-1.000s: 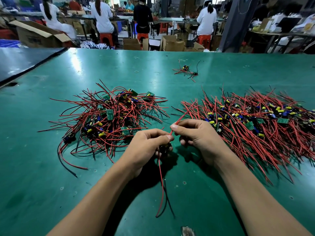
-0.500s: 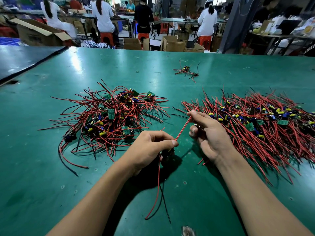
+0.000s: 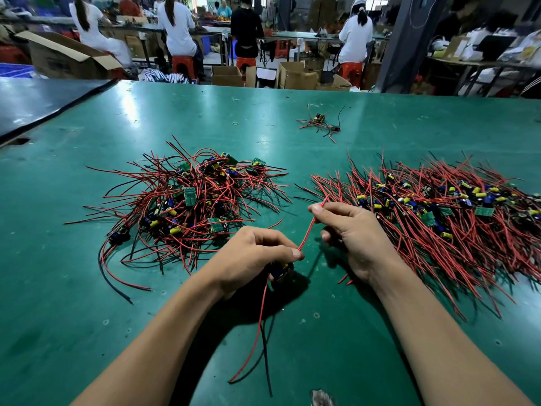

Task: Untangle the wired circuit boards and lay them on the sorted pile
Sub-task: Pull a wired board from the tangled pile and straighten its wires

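Left forearm (image 3: 158, 344) enters from the bottom left and right forearm (image 3: 439, 332) from the bottom right, converging on frame centre. Left hand (image 3: 251, 253) is at lower centre, back up, fingers curled under, thumb tip against the index, gripping a small circuit board (image 3: 281, 271). Right hand (image 3: 354, 238) is just right of centre and slightly higher, thumb and index pinching a red wire (image 3: 308, 231), other fingers loosely curled. Hands near, not touching.

left hand (image 3: 251, 253) | right hand (image 3: 355, 234) | forearms (image 3: 164, 332) bare (both) | nails (image 3: 296, 253) short
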Motion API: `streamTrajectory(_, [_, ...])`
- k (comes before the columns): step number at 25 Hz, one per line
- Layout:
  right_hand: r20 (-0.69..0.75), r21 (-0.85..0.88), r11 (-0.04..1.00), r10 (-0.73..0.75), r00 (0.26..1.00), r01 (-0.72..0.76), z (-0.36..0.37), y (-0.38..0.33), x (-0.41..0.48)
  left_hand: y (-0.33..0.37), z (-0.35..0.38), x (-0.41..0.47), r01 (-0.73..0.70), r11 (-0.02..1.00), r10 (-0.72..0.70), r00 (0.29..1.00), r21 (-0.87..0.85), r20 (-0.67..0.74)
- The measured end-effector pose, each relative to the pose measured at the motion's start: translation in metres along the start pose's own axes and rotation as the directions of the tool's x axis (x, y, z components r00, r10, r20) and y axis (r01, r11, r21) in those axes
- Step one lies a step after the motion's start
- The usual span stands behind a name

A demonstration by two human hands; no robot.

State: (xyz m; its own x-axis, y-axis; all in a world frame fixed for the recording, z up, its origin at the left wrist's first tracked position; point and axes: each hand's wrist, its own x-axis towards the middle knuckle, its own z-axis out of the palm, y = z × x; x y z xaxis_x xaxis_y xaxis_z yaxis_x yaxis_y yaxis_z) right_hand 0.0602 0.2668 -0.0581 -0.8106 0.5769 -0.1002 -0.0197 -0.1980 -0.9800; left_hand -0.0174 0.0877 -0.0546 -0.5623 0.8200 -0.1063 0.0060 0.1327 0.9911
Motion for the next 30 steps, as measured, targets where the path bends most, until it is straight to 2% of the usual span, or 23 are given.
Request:
streamTrajectory(4, [-0.145,-0.05,0.993,-0.112,0.983,0.106,-0.006,0.002,0.005,0.001,-0.001,-0.002,-0.005,1.0,0.003,0.998,0.026,0.067])
streamTrajectory(7, [-0.139,-0.071,0.982,-0.186,0.973,0.177,-0.003,0.002,0.004,0.003,-0.003,-0.004,0.011,1.0,-0.012,0.995,0.007,0.101])
streamTrajectory(10, [-0.11,0.143,0.985,-0.085,0.99,0.101,0.001,-0.001,0.003,0.004,-0.002,-0.006,0.036,0.998,-0.03,0.995,-0.06,0.091])
streamTrajectory(12, [-0.118,0.223,0.973,-0.031,0.992,0.057,-0.002,-0.004,0.003,0.004,0.002,-0.004,0.045,0.986,-0.047,0.999,-0.163,-0.009])
streamTrajectory(14, [-0.121,0.113,0.992,-0.036,0.992,0.049,-0.003,-0.005,0.002,0.006,0.004,-0.001,0.037,0.967,-0.072,0.989,-0.251,-0.13])
streamTrajectory(16, [-0.058,-0.141,0.984,-0.118,0.991,0.109,-0.001,-0.003,-0.003,0.009,0.002,0.0,0.007,0.928,-0.083,0.978,-0.372,-0.189])
streamTrajectory(18, [0.117,-0.393,0.891,-0.195,0.974,0.226,0.006,0.001,-0.011,0.013,-0.004,0.0,-0.034,0.85,-0.086,0.976,-0.526,-0.202])
streamTrajectory(19, [0.209,-0.441,0.857,-0.192,0.959,0.268,0.01,0.004,-0.014,0.015,-0.006,0.0,-0.05,0.814,-0.088,0.974,-0.578,-0.208])
streamTrajectory(22, [0.349,-0.424,0.851,-0.161,0.923,0.308,0.021,0.007,-0.023,0.014,-0.007,0.001,-0.089,0.793,-0.099,0.957,-0.602,-0.273])
streamTrajectory(26, [0.353,-0.424,0.836,-0.201,0.914,0.348,0.028,0.003,-0.03,0.012,-0.009,0.001,-0.127,0.811,-0.112,0.924,-0.572,-0.365])
streamTrajectory(30, [0.237,-0.136,0.956,-0.223,0.946,0.26,0.039,0.0,-0.029,0.012,-0.002,0.003,-0.208,0.767,-0.06,0.918,-0.607,-0.391])
